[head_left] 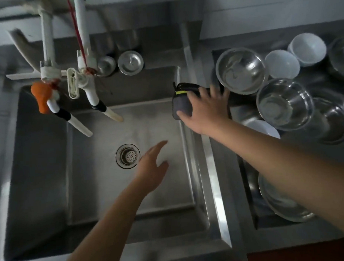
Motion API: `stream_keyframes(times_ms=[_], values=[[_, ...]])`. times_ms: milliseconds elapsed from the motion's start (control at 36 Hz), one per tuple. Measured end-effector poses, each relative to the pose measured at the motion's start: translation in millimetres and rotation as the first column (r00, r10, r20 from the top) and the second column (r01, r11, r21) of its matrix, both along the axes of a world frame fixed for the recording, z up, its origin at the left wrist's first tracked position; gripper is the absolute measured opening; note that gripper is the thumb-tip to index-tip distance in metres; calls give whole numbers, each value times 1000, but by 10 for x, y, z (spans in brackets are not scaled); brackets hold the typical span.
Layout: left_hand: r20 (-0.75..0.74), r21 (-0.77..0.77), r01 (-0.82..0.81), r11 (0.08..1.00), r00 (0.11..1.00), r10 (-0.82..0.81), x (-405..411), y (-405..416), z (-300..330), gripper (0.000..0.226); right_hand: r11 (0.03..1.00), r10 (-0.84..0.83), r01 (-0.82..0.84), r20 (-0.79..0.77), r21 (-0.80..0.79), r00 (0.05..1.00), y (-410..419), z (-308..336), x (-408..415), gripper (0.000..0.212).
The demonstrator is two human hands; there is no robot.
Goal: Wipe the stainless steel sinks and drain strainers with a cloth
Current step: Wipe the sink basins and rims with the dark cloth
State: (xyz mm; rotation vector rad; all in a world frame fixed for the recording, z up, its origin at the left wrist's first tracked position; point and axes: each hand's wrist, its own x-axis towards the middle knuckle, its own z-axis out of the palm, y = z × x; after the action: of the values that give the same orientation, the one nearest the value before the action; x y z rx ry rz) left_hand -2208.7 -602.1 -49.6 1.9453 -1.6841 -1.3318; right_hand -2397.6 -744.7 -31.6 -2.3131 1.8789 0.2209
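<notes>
A folded grey cloth (181, 102) with a yellow-green stripe lies over the divider between the two stainless steel sinks. My right hand (203, 109) rests on it, thumb curled round its near edge and fingers spread across the top. The left sink (103, 191) is a deep steel basin with a round drain strainer (127, 155) in its floor. My left hand (152, 170) hovers over the basin just right of the strainer, fingers straight and empty. Two loose steel strainer lids (130, 62) stand on the back ledge.
White taps (92, 94) with an orange handle (41, 96) hang over the back left of the basin. The right sink (248, 205) holds several steel bowls (284, 103) and white bowls (282, 64). A red-brown surface shows at the bottom right.
</notes>
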Motion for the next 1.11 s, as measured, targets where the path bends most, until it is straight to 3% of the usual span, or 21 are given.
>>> stream_keyframes(times_ms=[56,139,194,278,389,611,861,972,1111], values=[[55,61,-57,997,997,54,233,352,-78,65,987,141,-139,-25,78,990,-69,-105,105,84],[343,248,-67,966,939,-23,599,848,-198,70,957,189,-157,-111,245,976,-130,-334,176,82],[465,319,-112,941,884,-53,842,1139,-238,72,975,158,-136,-119,178,980,-120,-429,163,75],[544,304,-148,941,838,-44,1147,1502,-245,71,996,53,-46,-92,81,994,-2,-476,197,71],[614,236,-149,960,789,-28,1371,1881,-238,68,993,8,5,-115,114,993,244,-463,245,71],[587,238,-187,953,809,12,1447,2140,-215,56,985,-45,61,-104,163,994,1167,-368,126,66],[471,1,-164,986,870,144,1736,2453,59,57,928,-256,276,-111,249,960,2660,-262,134,77],[425,-127,-202,971,873,238,2192,2726,75,53,880,-404,395,-19,265,914,3109,-142,161,69],[438,-199,-273,941,835,335,2640,3105,80,55,860,-464,390,187,329,866,3592,-42,123,54]])
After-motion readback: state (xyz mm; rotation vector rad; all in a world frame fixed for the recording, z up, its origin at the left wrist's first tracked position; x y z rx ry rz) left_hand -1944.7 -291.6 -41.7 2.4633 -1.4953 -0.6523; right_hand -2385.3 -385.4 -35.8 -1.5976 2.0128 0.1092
